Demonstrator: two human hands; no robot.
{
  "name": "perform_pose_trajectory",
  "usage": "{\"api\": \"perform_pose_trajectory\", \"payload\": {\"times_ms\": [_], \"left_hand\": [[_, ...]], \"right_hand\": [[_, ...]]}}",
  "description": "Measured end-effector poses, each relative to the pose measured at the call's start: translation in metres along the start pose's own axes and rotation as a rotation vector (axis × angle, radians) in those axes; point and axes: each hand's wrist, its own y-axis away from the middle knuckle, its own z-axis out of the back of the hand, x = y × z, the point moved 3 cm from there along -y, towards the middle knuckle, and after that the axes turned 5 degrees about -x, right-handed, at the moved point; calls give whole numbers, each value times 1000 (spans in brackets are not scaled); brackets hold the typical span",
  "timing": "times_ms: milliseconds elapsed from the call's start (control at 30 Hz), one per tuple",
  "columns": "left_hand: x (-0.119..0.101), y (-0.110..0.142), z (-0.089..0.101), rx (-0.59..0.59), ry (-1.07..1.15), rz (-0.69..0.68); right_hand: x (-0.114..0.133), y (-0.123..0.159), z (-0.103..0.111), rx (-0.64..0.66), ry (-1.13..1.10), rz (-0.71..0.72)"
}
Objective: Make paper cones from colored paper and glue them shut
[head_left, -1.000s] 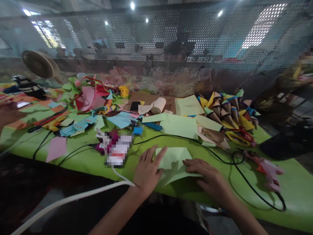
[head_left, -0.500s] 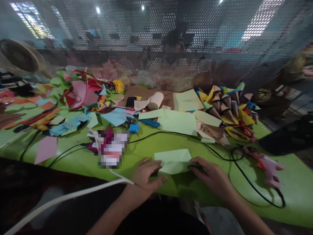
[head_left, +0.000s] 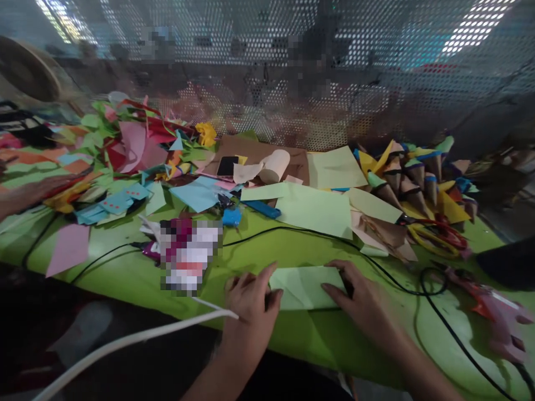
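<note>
Nearest me, a white cable (head_left: 142, 335) slants up to the left wrist. The person's hands are apart, one at each end of a creased pale green paper (head_left: 307, 287) lying near the front edge of the green table (head_left: 251, 250). The left hand (head_left: 249, 303) touches the left end with thumb and forefinger spread; the right hand (head_left: 365, 298) rests its thumb on top, fingers by the far right corner. Whether either one pinches it, I can't tell. Off to the right lies a pink glue gun (head_left: 504, 323), and a black cord (head_left: 388, 273) snakes behind the hands. Beyond that are a larger pale green sheet (head_left: 320, 211), yellow- and red-handled scissors (head_left: 437, 239), a cream roll (head_left: 276, 166) and clustered paper cones (head_left: 403, 184). A perforated screen (head_left: 251, 72) stands at the back.
</note>
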Motion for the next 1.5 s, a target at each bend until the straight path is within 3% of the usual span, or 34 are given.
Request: {"api": "perform_pose_trajectory", "payload": {"times_ms": [233,500,833,1000,1100,1267,1500], "left_hand": [[-3,-3,0,-12,-20,-75],[-4,-4,1,-23,88,-10],[-5,-7,0,26,37,-41],[-7,-8,1,73,-33,-136],[-10,-5,1,49,-43,-253],[-17,2,-2,182,46,-478],[-20,20,0,342,-138,-498]], "right_hand": [[1,0,1,-29,36,12],[6,-2,3,-30,81,28],[3,1,-2,-68,115,13],[5,1,-1,-129,126,63],[6,1,0,-96,113,98],[5,3,-2,-67,107,147],[7,0,2,-80,68,155]]}}
